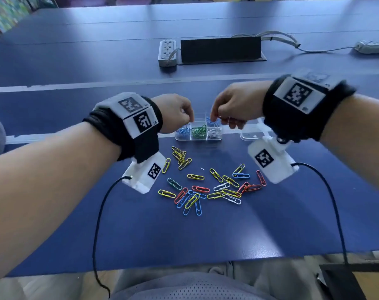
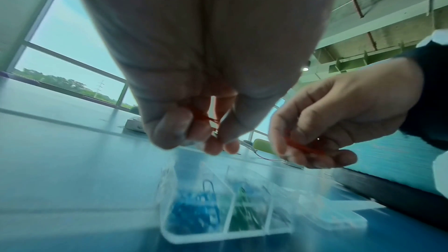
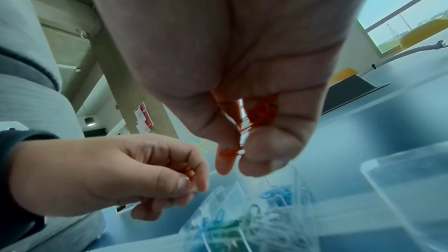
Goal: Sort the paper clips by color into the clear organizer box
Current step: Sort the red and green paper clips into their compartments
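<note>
I had the blue table under both arms, with a black cable hatch and a grey power strip at its far side. The clear organizer box sat near the middle, its front row filled left to right with blue clips, green clips and white clips; its lid lay just to the right. A loose pile of mixed clips was spread on the table between the box and me. My left hand hovered over the box's left end, fingers curled and pinching red clips between thumb and fingertips. My right hand hung over the box's right part, its fingers likewise curled round several red paper clips, some poking out past the fingertips.
</note>
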`<control>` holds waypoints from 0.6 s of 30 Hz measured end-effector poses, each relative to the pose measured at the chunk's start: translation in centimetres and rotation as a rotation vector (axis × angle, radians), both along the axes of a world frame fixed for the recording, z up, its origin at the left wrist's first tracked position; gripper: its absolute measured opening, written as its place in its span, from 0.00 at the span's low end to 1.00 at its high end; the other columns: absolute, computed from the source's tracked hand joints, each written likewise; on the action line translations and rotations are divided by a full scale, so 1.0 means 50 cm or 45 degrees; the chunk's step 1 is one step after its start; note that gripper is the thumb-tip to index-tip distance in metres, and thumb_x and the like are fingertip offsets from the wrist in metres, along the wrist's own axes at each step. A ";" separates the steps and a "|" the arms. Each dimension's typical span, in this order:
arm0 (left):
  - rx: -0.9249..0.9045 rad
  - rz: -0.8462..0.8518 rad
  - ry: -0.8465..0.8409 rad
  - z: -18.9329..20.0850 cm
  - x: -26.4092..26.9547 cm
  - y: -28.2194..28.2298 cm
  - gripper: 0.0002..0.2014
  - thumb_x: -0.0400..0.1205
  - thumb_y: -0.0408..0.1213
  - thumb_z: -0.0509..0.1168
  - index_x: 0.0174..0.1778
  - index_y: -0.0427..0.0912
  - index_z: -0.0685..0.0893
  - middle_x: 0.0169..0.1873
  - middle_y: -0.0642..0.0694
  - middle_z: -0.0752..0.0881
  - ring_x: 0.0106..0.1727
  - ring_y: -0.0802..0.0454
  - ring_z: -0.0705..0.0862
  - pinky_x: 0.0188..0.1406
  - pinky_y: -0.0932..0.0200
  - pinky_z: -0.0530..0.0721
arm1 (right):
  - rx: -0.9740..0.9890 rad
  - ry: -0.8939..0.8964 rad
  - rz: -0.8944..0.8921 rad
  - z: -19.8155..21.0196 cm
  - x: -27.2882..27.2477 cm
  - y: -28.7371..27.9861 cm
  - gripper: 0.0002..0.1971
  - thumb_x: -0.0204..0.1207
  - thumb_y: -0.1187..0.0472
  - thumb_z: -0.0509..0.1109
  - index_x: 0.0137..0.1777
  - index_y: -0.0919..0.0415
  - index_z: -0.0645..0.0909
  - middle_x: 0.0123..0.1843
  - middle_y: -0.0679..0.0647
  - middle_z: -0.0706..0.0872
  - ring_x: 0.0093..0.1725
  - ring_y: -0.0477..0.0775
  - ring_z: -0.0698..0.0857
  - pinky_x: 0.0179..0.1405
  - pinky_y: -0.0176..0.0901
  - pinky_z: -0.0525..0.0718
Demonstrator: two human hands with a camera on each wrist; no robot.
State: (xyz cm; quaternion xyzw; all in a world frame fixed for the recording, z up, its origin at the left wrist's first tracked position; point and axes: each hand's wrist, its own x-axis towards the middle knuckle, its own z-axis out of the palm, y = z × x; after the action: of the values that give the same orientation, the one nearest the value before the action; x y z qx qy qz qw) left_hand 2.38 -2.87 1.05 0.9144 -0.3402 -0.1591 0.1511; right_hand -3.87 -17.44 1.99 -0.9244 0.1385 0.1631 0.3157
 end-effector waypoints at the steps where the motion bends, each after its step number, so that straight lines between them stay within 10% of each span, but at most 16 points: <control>1: 0.001 0.012 -0.020 0.001 0.008 -0.010 0.14 0.79 0.30 0.56 0.52 0.46 0.85 0.39 0.50 0.79 0.39 0.52 0.77 0.42 0.64 0.73 | 0.029 -0.017 -0.046 0.000 0.018 0.006 0.18 0.77 0.73 0.52 0.35 0.59 0.80 0.29 0.56 0.77 0.24 0.53 0.75 0.20 0.36 0.79; 8: 0.045 0.082 0.023 0.009 0.044 -0.054 0.21 0.77 0.25 0.56 0.60 0.47 0.86 0.56 0.43 0.87 0.53 0.44 0.85 0.53 0.60 0.82 | -0.043 -0.091 -0.172 -0.001 0.106 0.010 0.12 0.71 0.71 0.67 0.51 0.71 0.88 0.43 0.65 0.91 0.36 0.55 0.85 0.54 0.51 0.89; 18: 0.028 0.125 -0.016 -0.004 0.054 -0.064 0.15 0.76 0.25 0.64 0.54 0.44 0.88 0.48 0.43 0.89 0.49 0.46 0.84 0.48 0.58 0.80 | -0.054 -0.014 -0.130 0.006 0.114 0.013 0.11 0.68 0.69 0.71 0.48 0.68 0.89 0.37 0.60 0.91 0.32 0.51 0.89 0.38 0.36 0.88</control>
State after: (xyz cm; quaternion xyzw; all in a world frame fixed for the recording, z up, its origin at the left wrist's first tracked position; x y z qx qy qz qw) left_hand 5.07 -6.08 0.86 0.9327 -0.2939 -0.1494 0.1463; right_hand 1.83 -16.77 2.28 -0.9235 0.1872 0.1387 0.3048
